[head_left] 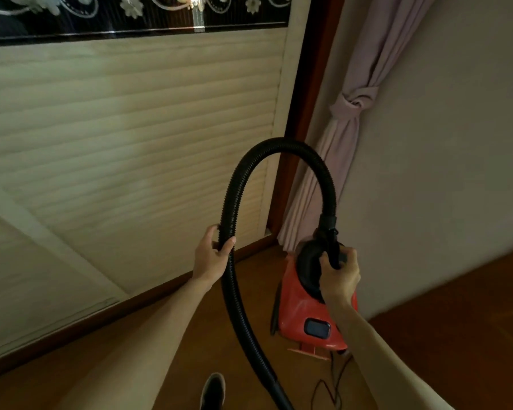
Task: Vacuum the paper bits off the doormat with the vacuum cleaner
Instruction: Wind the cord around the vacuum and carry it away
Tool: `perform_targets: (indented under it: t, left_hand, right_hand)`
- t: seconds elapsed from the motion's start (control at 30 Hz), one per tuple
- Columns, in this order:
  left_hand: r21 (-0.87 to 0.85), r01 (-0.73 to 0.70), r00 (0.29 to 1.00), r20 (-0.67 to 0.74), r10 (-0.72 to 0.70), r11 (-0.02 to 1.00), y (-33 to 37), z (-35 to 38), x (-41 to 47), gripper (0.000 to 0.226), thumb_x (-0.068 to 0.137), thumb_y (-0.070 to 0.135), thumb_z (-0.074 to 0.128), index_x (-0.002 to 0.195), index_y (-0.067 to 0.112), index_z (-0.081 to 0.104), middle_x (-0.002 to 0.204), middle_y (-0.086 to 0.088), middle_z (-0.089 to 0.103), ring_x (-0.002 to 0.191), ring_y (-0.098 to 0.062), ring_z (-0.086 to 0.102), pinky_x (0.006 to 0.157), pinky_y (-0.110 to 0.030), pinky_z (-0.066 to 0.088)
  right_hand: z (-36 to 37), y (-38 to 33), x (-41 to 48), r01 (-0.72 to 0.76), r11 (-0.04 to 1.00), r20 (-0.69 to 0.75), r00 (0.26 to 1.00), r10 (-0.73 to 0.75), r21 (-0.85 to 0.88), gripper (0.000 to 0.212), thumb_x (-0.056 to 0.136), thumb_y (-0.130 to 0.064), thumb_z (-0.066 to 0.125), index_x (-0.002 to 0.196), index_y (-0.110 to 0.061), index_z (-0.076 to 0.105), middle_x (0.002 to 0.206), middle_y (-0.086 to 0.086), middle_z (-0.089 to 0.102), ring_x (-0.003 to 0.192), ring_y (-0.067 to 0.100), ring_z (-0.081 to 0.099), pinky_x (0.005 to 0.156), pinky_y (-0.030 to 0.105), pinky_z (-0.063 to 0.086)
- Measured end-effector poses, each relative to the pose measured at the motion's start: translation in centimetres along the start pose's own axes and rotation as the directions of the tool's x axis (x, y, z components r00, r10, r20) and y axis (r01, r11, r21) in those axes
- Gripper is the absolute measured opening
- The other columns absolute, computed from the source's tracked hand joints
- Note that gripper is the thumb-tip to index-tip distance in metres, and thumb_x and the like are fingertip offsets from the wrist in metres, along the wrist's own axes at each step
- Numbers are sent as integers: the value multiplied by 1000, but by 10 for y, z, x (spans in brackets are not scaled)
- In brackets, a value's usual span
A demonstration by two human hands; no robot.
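Observation:
A red vacuum cleaner (302,309) stands on end on the wooden floor near the room's corner. Its black ribbed hose (282,145) arches up from the cleaner's top, loops left and runs down past the bottom edge. My left hand (212,255) grips the hose on the loop's left side. My right hand (339,272) holds the black hose connector where it enters the cleaner's dark front end. The doormat and the paper bits are out of sight.
A cream slatted wardrobe door (125,149) fills the left, with a brown skirting along the floor. A tied pink curtain (347,113) hangs in the corner beside a plain wall (442,143). A thin black power cord (329,389) lies loose below the cleaner. A dark shoe (213,392) shows at the bottom.

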State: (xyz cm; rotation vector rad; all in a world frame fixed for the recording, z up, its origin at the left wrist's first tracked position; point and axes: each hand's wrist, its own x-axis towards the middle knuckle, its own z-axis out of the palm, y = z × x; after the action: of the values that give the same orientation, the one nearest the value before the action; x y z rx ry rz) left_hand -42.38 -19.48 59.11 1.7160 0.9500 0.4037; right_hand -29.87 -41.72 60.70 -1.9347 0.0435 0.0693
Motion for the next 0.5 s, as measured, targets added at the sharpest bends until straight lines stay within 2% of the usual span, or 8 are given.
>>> perform_targets:
  t: [0.07,0.17,0.33,0.43,0.5]
  left_hand:
    - [8,-16,997,71,15,1000,-2,-7,21,47,96,37,63,138,23,47,100,-7,67,76,-16,68,61,-29,57]
    - [38,-28,988,154,22,999,-3,-12,50,44,95,39,63,135,27,48,105,-8,68,82,-19,69,69,-38,62]
    - [88,-68,969,245,44,994,3,2,87,54,94,42,63,142,25,46,114,-8,66,89,-20,69,75,-43,63]
    - [101,-124,954,285,90,987,11,19,102,49,96,41,62,140,27,46,107,-8,66,81,-17,69,68,-36,61]
    - [108,-161,945,303,121,981,16,30,109,50,97,40,61,141,26,44,106,-5,65,79,-11,66,65,-30,58]
  right_hand:
    - [12,-4,4,-19,1000,-39,999,19,-2,20,94,-13,64,112,-13,56,96,-1,61,84,18,61,58,20,46]
    - [26,-10,6,-38,999,-112,993,38,0,19,95,-12,63,112,-11,56,99,-4,58,85,14,58,60,18,44]
    - [39,-11,13,-81,996,-207,974,87,36,15,95,-16,63,106,-17,53,98,-1,61,83,12,61,62,26,50]
    - [41,-8,18,-108,993,-257,959,119,54,16,95,-16,62,106,-17,50,98,-3,60,83,11,60,68,32,53]
    - [40,-4,19,-121,991,-287,949,132,55,18,96,-16,62,108,-15,50,93,-13,55,80,-1,56,63,24,49]
